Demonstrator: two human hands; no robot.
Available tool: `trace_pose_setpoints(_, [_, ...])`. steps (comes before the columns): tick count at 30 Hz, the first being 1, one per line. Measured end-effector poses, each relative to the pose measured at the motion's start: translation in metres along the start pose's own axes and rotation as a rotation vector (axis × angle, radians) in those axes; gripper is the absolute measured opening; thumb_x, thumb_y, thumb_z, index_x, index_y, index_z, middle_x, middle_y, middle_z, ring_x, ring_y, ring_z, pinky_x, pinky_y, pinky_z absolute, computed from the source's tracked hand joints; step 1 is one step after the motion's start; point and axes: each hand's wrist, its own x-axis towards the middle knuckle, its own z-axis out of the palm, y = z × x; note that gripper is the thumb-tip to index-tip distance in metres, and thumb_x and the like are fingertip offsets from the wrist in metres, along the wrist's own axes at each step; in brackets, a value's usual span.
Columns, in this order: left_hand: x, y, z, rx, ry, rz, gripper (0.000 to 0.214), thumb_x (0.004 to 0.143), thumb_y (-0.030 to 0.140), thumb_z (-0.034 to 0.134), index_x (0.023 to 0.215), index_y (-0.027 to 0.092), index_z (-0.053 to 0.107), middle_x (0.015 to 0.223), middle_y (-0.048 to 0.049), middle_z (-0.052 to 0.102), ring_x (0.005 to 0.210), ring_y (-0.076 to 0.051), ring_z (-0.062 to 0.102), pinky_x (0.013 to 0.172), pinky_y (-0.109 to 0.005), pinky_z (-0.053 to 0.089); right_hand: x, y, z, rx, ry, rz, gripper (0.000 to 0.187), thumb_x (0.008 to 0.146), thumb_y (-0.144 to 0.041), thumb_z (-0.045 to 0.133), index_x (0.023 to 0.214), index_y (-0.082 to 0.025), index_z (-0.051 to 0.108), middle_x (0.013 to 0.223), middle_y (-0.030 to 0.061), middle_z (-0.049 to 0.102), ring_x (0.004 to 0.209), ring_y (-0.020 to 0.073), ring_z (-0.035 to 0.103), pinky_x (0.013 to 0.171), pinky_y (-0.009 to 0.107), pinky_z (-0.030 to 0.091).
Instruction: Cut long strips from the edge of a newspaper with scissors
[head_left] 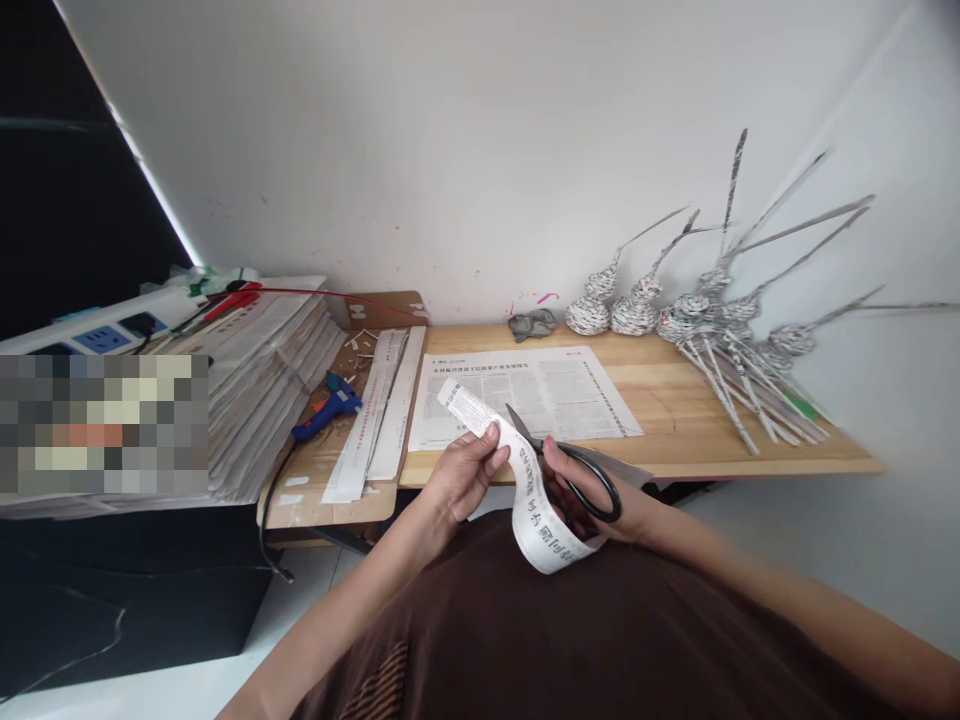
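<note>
My left hand (463,470) pinches a long strip of newspaper (525,490) near its upper end, thumb on top. The strip curls down and loops back toward my lap. My right hand (592,495) grips black-handled scissors (570,470), fingers through the loops, with the blades pointing up-left against the strip's edge. Both hands hover just in front of the wooden table's near edge (675,465). A flat newspaper sheet (525,395) lies on the table right behind them.
Cut paper strips (379,415) and a blue glue gun (330,408) lie on a board to the left. A tall stack of newspapers (262,385) and a power strip (101,335) stand further left. Woven paper gourds and rolled paper sticks (720,320) fill the table's right back.
</note>
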Motion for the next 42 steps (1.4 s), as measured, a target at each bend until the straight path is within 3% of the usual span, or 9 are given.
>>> trace_pose_setpoints(9, [0.002,0.003,-0.003,0.001,-0.008,0.022,0.012,0.082,0.015,0.074,0.093,0.013,0.07,0.088,-0.0027,0.07,0.072,-0.009,0.068,0.059,-0.014,0.059,-0.01,-0.003,-0.002,-0.344,0.081,-0.122,0.066,0.09,-0.079,0.029,0.064,-0.021,0.048,0.04,-0.0029,0.045,0.033,0.0115,0.041,0.042,0.028,0.031])
trace_pose_setpoints(12, [0.003,0.006,-0.005,0.001,0.0,0.026,0.013,0.083,0.021,0.073,0.094,0.015,0.068,0.085,-0.0022,0.07,0.069,-0.01,0.068,0.056,-0.017,0.06,-0.009,-0.001,-0.004,-0.328,0.065,-0.129,0.065,0.09,-0.078,0.032,0.064,-0.021,0.047,0.041,-0.0039,0.044,0.033,0.0103,0.041,0.041,0.026,0.031])
trace_pose_setpoints(22, [-0.004,0.003,0.006,0.019,-0.015,-0.032,0.008,0.079,0.01,0.076,0.081,0.009,0.069,0.08,-0.0039,0.068,0.067,-0.008,0.066,0.061,-0.014,0.058,-0.001,0.003,-0.003,0.034,-0.016,0.054,0.071,0.082,-0.086,0.035,0.076,-0.018,0.056,0.058,-0.0012,0.053,0.045,0.0097,0.049,0.041,0.021,0.034])
trace_pose_setpoints(27, [-0.003,0.003,0.006,0.001,-0.003,-0.004,0.006,0.079,0.007,0.074,0.08,0.009,0.069,0.078,-0.0022,0.068,0.067,-0.006,0.065,0.062,-0.012,0.057,0.001,0.007,-0.006,-0.088,-0.013,-0.062,0.073,0.087,-0.084,0.025,0.074,-0.018,0.054,0.052,-0.0031,0.05,0.036,0.0087,0.043,0.037,0.021,0.029])
trace_pose_setpoints(32, [-0.001,0.002,0.002,-0.009,-0.009,0.012,0.009,0.077,0.007,0.076,0.083,0.01,0.07,0.082,-0.0024,0.069,0.069,-0.007,0.066,0.064,-0.012,0.058,-0.005,0.001,-0.005,-0.28,0.027,-0.146,0.07,0.089,-0.081,0.027,0.065,-0.019,0.049,0.04,-0.004,0.045,0.033,0.0089,0.041,0.04,0.023,0.033])
trace_pose_setpoints(37, [0.0,0.006,0.0,-0.011,-0.009,0.018,0.013,0.081,0.018,0.075,0.092,0.015,0.069,0.088,-0.0024,0.07,0.069,-0.009,0.068,0.059,-0.016,0.059,-0.009,-0.001,-0.005,-0.268,0.034,-0.106,0.067,0.087,-0.081,0.034,0.068,-0.019,0.05,0.046,-0.0045,0.047,0.033,0.0086,0.042,0.038,0.023,0.034])
trace_pose_setpoints(42, [-0.004,0.006,0.007,0.006,-0.019,-0.032,0.009,0.082,0.014,0.074,0.088,0.011,0.068,0.081,-0.0035,0.069,0.065,-0.009,0.067,0.055,-0.016,0.058,-0.001,0.008,-0.007,-0.104,0.014,-0.015,0.07,0.087,-0.082,0.031,0.078,-0.017,0.055,0.058,-0.0015,0.055,0.043,0.0097,0.05,0.041,0.021,0.036])
